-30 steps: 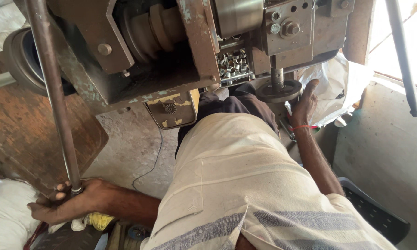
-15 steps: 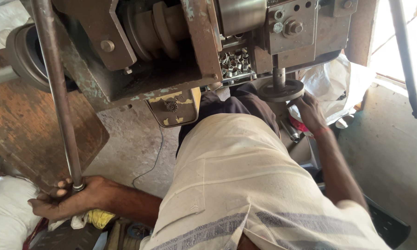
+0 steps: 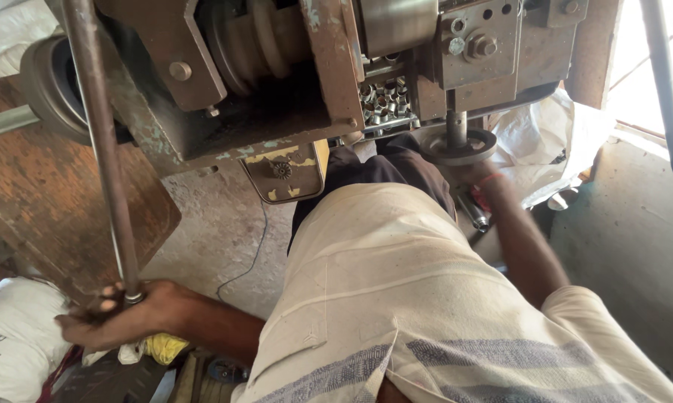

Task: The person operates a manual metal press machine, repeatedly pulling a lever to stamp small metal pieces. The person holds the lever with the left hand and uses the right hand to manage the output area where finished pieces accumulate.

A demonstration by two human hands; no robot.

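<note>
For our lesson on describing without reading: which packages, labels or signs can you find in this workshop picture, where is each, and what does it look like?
White sack: bottom left on the floor, beside the left hand; plump, white with dark print.
Yellowed plate: hangs under the machine's middle; squarish metal, flaking yellow paint, small gear at its centre.
White plastic bag: right, behind the right hand; crumpled, plain.

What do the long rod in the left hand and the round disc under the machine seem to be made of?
Rod: likely bare steel, dull grey-brown with a faint sheen along its length. The left hand grips its lower end. Disc: likely steel or cast iron, dark, matte and grimy. The right hand is just below it.
</note>
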